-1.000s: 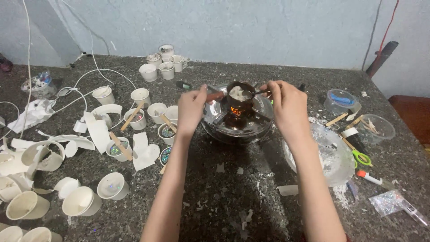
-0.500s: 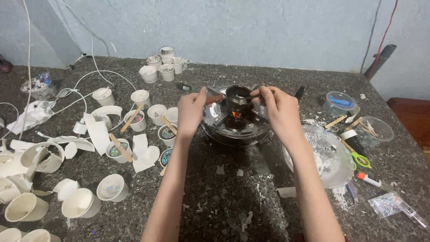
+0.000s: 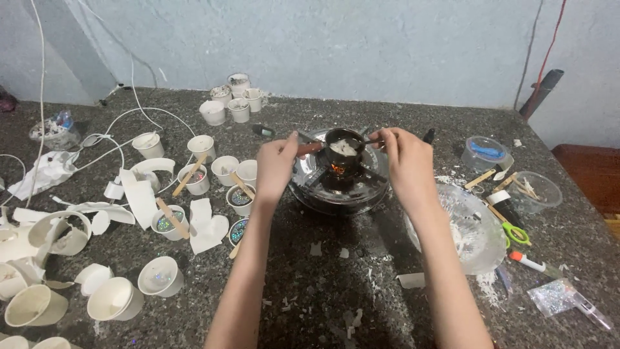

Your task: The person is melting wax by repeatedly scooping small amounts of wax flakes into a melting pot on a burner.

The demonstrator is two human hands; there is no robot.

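The left hand (image 3: 276, 163) is closed around the reddish-brown handle (image 3: 309, 148) of a small dark metal pot (image 3: 343, 149), with the fingers curled over the end of the handle. The pot stands above a small orange flame (image 3: 336, 169), in the middle of a round shiny metal burner tray (image 3: 340, 189) that sits on the dark speckled stone table (image 3: 323, 271). Inside the pot there is a pale, whitish lump, probably wax. The right hand (image 3: 405, 159) is pinched shut on a thin metal spoon (image 3: 366, 143), whose tip reaches into the pot from the right side; thumb and first fingers hold the far end of it. Both forearms come up from the bottom edge of the view. Left of the tray many small white paper cups (image 3: 226, 167) stand near each other, some with glitter inside and flat wooden sticks (image 3: 174, 214) resting across them. Further left lie torn white paper pieces (image 3: 141, 191) and more cups on their sides. Just right of the right forearm is a clear plastic bowl (image 3: 475, 234) with white flakes in it. Near this bowl lie green-handled scissors (image 3: 516, 231), and a small clear bag of glitter (image 3: 552, 296) is close to the lower right corner.
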